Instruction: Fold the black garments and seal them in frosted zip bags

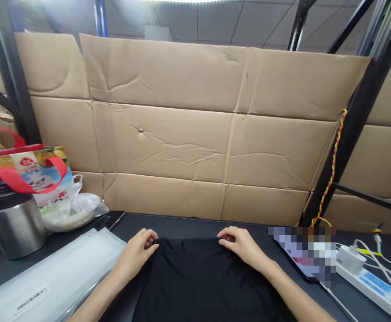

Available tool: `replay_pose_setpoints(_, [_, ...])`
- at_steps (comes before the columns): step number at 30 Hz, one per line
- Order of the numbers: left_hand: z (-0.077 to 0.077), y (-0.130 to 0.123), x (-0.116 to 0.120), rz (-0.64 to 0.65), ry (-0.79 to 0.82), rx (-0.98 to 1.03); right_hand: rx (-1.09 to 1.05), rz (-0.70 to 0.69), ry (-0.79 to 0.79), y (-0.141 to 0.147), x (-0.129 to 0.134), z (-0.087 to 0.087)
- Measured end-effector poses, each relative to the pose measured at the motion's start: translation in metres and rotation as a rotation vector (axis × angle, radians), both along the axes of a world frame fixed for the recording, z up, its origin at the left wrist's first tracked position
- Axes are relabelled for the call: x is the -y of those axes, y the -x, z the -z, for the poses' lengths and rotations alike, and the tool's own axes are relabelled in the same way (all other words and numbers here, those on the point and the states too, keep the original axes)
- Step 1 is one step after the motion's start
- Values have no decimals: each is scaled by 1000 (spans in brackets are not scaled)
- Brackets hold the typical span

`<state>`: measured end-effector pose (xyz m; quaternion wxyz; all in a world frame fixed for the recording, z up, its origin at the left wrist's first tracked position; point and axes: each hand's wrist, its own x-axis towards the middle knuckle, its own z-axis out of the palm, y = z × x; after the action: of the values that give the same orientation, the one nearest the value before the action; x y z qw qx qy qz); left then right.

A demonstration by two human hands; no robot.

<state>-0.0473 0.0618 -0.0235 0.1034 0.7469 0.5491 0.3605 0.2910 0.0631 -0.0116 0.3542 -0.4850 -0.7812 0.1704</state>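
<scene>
Tabletop (189, 226), hands (135, 255) (240, 243) on black cloth (198, 279), steel flask (14, 228), plastic bag (73, 213) of something pale

A free strip of the black counter (189, 223) is running along its back edge, behind the left hand (137, 255) and right hand (240, 243). A steel flask (14, 226) and plastic bag (73, 212) are blocking the back left corner, wrapped plastic sheets (51, 273) are crowding the front left, and a pixelated device (303, 255) and power strip (373, 281) are obstructing the right side.

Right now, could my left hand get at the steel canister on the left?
Probably yes. Only the flat plastic packs lie between the left hand and the steel canister, and they are low enough to pass over. The fingers would likely need to let go of the black cloth first.
</scene>
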Motion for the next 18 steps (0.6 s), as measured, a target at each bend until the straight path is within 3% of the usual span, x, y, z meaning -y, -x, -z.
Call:
replay_pose_setpoints(6, [-10, -4, 9, 50, -1, 9, -71, 11, -65, -3, 10, 0])
replay_pose_setpoints(10, [-12, 0, 23, 215, 84, 34, -103, -34, -78, -9, 25, -7])
replay_pose_setpoints(15, [-7, 12, 42, 474, -14, -219, 131, -175, -129, -21, 52, 1])
replay_pose_setpoints(18, [-13, 14, 59, 590, 77, -347, 259, -185, -130, -28, 61, 11])
